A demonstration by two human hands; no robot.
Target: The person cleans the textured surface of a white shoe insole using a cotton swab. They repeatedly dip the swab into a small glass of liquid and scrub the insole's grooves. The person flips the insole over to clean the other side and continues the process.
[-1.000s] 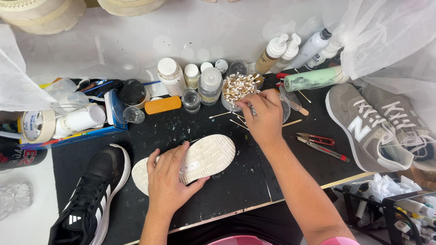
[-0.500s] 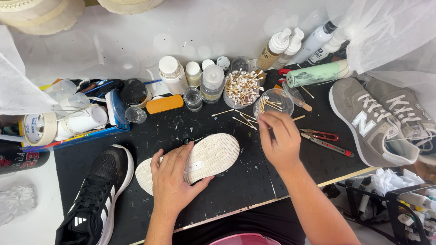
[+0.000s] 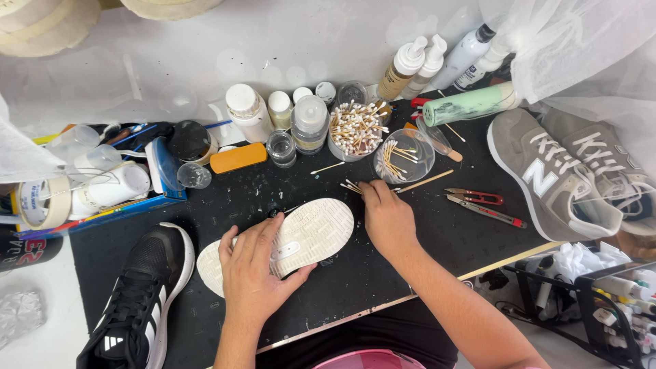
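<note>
A white shoe (image 3: 311, 231) lies sole-up on the black work mat (image 3: 355, 280). My left hand (image 3: 254, 268) lies flat on its middle and pins it down, fingers spread. My right hand (image 3: 385, 213) is just right of the sole's toe end, its fingertips pinched on a few loose cotton swabs (image 3: 351, 185) lying on the mat. A clear cup of cotton swabs (image 3: 354, 128) and a clear bowl with used swabs (image 3: 403, 156) stand right behind that hand.
A black sneaker (image 3: 140, 301) lies at the left, two grey sneakers (image 3: 553, 174) at the right. Bottles and jars (image 3: 309, 123) line the back. Red snips (image 3: 476, 197) and a cutter (image 3: 486, 212) lie to the right, tape rolls (image 3: 42, 203) to the left.
My right hand has come back from the swab bowl and dropped to the loose swabs by the sole's toe. My left hand stays on the shoe.
</note>
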